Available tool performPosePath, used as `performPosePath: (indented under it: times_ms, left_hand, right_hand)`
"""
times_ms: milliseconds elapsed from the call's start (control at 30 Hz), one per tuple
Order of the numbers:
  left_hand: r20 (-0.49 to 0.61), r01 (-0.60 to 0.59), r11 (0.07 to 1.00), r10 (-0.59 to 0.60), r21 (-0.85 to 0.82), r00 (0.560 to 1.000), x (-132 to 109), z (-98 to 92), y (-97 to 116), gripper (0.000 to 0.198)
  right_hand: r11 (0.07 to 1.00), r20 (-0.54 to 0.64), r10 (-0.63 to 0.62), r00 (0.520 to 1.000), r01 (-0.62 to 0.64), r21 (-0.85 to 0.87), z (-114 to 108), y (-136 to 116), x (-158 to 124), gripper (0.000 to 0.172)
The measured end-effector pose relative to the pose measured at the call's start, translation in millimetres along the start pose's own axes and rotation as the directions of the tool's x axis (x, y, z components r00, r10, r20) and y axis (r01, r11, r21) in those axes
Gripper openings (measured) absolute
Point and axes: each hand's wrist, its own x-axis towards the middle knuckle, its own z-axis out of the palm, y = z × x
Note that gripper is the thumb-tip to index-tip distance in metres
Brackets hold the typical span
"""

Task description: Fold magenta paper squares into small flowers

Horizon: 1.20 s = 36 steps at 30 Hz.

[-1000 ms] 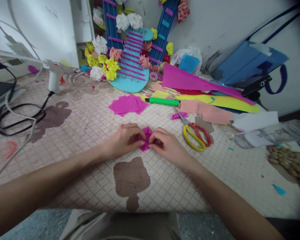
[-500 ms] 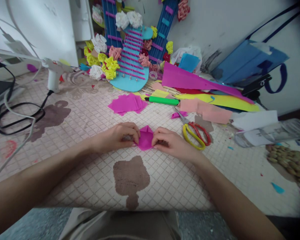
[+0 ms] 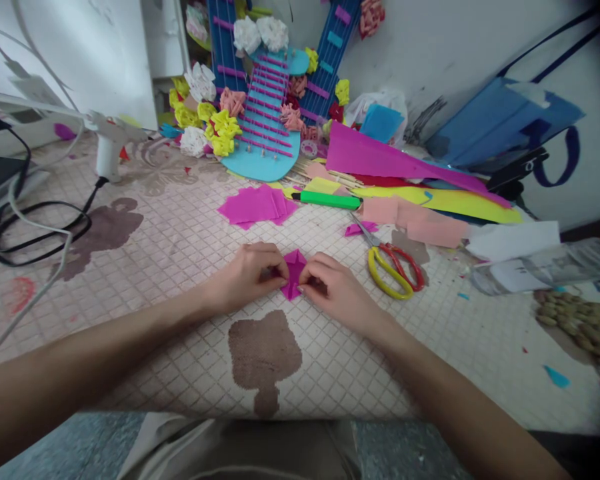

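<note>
A small magenta piece of folded paper [image 3: 294, 270] lies on the table between my two hands, with creases meeting near its middle. My left hand [image 3: 255, 273] pinches its left edge, thumb and fingertips together. At the right edge my right hand [image 3: 330, 283] pinches the paper in the same way. Behind them is a stack of magenta paper squares [image 3: 257, 205]. To the right of my right hand lie scissors [image 3: 393, 267] with one yellow and one red handle, their tips by a small folded magenta piece [image 3: 361, 229].
A green marker [image 3: 327, 200] and coloured paper strips [image 3: 415, 167] lie at the back, before paper-flower decorations [image 3: 265, 113]. A white glue gun [image 3: 109, 150] with looped cables stands left. A clear plastic bottle [image 3: 545, 267] and a heap of peanuts [image 3: 575, 323] are right.
Both hands have moved inward, bringing the paper's left and right edges closer together. The paper looks narrower, with more creases showing. The view has shifted slightly.
</note>
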Motion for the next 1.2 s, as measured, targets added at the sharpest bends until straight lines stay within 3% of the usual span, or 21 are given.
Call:
performPosePath:
  times_ms: [433, 533, 833, 1000, 1200]
  left_hand:
    - [-0.060, 0.030, 1.000, -0.031, -0.005, 0.998, -3, 1.9, -1, 0.009]
    - [-0.045, 0.029, 1.000, -0.029, -0.011, 0.999, -3, 0.8, -2, 0.002]
    - [-0.021, 0.049, 0.998, -0.048, 0.049, 0.999, -2, 3.1, -2, 0.007]
    - [0.047, 0.019, 1.000, -0.018, -0.010, 0.999, -1, -2.1, -2, 0.007]
    - [0.176, -0.047, 0.991, 0.069, -0.127, 0.982, -3, -16.2, -9, 0.011]
  right_hand:
    - [0.999, -0.036, 0.025, 0.999, -0.026, -0.030, 3, -1, -1, 0.012]
    - [0.999, -0.038, 0.018, 0.999, -0.020, -0.031, 3, 0, -2, 0.011]
    - [0.998, -0.049, 0.031, 0.998, -0.033, -0.046, 5, -2, -1, 0.011]
    - [0.999, -0.035, 0.026, 0.999, -0.027, -0.023, 2, -1, -1, 0.011]
    - [0.997, 0.104, -0.036, 0.994, 0.029, 0.065, -11, 1, -1, 0.010]
